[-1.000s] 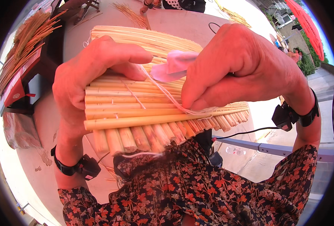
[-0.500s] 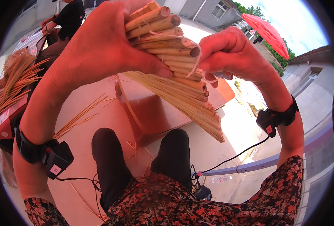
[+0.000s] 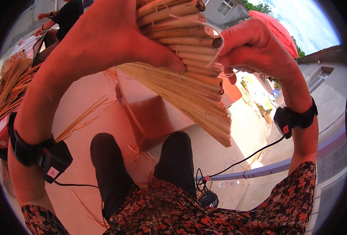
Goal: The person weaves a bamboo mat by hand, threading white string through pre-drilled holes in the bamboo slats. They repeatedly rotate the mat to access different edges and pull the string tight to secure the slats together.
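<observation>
Raised high in front of me is a row of pale reed sticks (image 3: 177, 98), bound side by side with thin string and fanning out toward the lower right. My left hand (image 3: 122, 43) wraps round its upper part, the thumb pressed flat across the sticks. A pinkish white string (image 3: 189, 20) loops over the cut ends at the right edge. There my right hand (image 3: 255, 49) is closed, thumb and fingers pinching the string close to the stick ends. Its fingertips are partly hidden.
Below stands a reddish brown box-like stool or table (image 3: 154, 117) before my knees. Loose reeds (image 3: 83, 117) lie on the floor. Another person (image 3: 67, 19) sits at the far left near a heap of sticks (image 3: 13, 86). A red umbrella (image 3: 275, 33) and a plastic bottle (image 3: 229, 183) are at right.
The reed bundle and both hands have shifted slightly right, and the bundle looks a little larger. My left hand keeps its hold, and the right still pinches the string.
</observation>
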### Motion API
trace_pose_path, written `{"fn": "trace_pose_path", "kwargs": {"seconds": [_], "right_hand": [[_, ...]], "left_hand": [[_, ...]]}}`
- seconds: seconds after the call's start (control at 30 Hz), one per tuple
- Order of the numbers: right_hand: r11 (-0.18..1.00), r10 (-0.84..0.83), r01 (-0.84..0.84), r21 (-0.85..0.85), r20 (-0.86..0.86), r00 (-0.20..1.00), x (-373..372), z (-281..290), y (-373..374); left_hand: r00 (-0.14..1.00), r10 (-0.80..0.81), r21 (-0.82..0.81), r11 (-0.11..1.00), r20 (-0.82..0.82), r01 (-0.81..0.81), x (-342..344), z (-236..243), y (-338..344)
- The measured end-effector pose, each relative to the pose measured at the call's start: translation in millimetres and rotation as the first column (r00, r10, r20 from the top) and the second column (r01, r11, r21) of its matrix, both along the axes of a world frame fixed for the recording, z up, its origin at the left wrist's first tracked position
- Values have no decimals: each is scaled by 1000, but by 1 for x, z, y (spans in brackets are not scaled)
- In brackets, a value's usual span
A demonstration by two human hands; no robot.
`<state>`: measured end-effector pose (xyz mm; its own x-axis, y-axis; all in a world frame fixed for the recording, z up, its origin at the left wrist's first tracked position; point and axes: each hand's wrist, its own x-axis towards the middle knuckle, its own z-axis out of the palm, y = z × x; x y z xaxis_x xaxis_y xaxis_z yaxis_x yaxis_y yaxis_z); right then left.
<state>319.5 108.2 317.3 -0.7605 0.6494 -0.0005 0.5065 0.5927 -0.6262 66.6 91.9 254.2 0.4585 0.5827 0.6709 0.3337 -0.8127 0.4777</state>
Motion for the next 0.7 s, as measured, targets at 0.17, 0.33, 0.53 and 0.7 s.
{"fn": "trace_pose_path", "kwargs": {"seconds": [0.17, 0.33, 0.53, 0.7], "right_hand": [[997, 19, -20, 68, 17, 1000, 5, 2, 3], [977, 69, -77, 199, 47, 997, 12, 4, 8], [882, 204, -277, 380, 220, 954, 4, 9, 7], [932, 163, -231, 280, 245, 956, 7, -14, 14]], "left_hand": [[994, -104, -31, 994, 36, 105, 0, 3, 3], [999, -19, 114, 993, 29, 16, 7, -4, 7], [998, -31, 88, 996, 59, 26, 18, -13, 23], [997, -64, 152, 987, 41, 57, 23, -41, 43]]}}
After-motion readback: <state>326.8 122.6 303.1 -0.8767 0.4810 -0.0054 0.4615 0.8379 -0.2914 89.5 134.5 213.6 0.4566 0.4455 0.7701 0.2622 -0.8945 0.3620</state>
